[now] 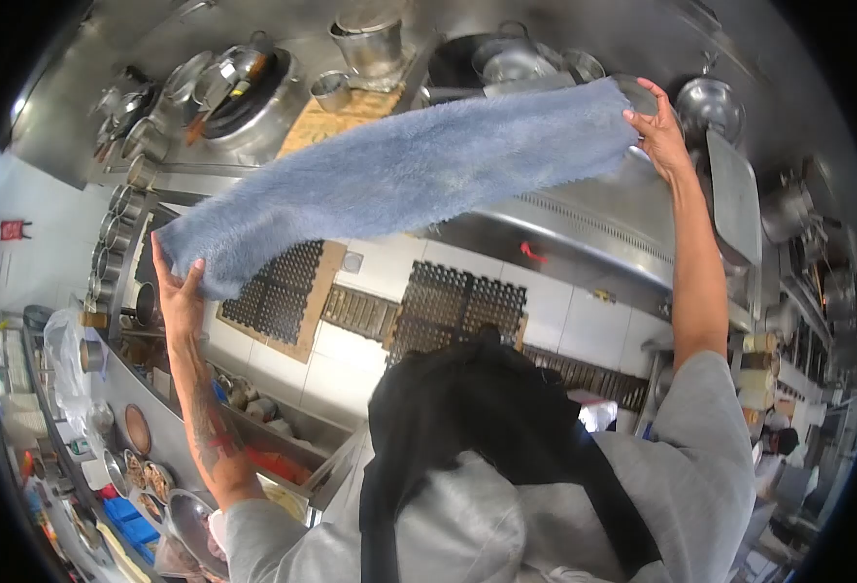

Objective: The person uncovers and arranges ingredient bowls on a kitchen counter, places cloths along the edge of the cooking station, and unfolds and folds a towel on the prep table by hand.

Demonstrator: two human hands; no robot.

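Here the left hand (181, 287) is pinching one end of a long, fluffy blue-grey cloth (409, 165), the right hand (659, 136), well apart, is gripping the other, and round metal pots (370, 51) are gleaming beyond, studded black mats (278, 291) lying below

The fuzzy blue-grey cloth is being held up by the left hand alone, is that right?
Not quite. The fuzzy blue-grey cloth is being held up, but not by the left hand alone: the head view shows the right hand holding its other end.
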